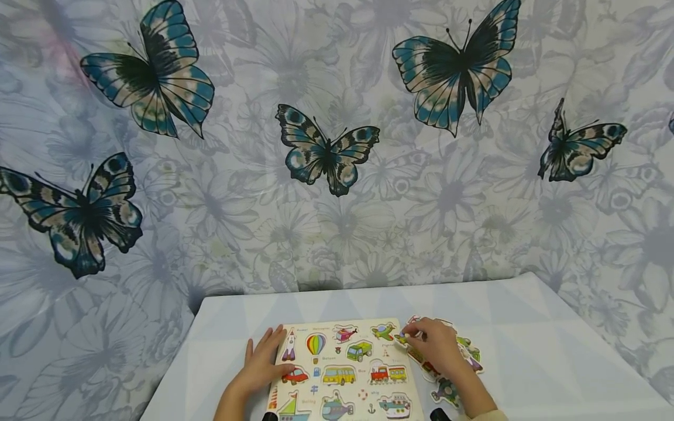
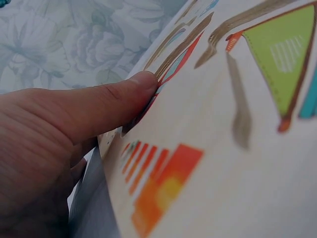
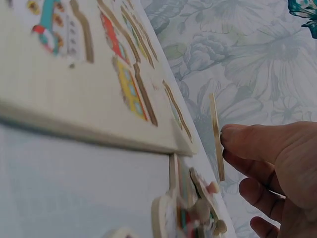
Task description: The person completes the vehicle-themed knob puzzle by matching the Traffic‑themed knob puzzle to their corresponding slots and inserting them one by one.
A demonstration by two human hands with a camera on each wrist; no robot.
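Note:
A wooden puzzle board [image 1: 301, 356] printed with colourful vehicles lies flat on the table. At its left edge rests my left hand [image 1: 258, 363], its fingers spread and its thumb pressing by the red car [image 1: 296, 375]. The left wrist view shows that thumb [image 2: 119, 101] lying straight on the board's face. My right hand [image 1: 434, 345] is just off the board's upper right corner. Between thumb and forefinger it pinches a thin wooden puzzle piece [image 3: 217, 139], seen edge-on in the right wrist view. The green plane picture [image 1: 383, 332] is the nearest on the board.
Beneath and beside the right hand lies a heap of loose puzzle pieces [image 1: 470, 352] with small pegs, and a dark green one [image 1: 445, 392] is nearer the front. A pale cloth covers the table [image 1: 553, 351]. Behind it hangs a butterfly-patterned curtain [image 1: 337, 245].

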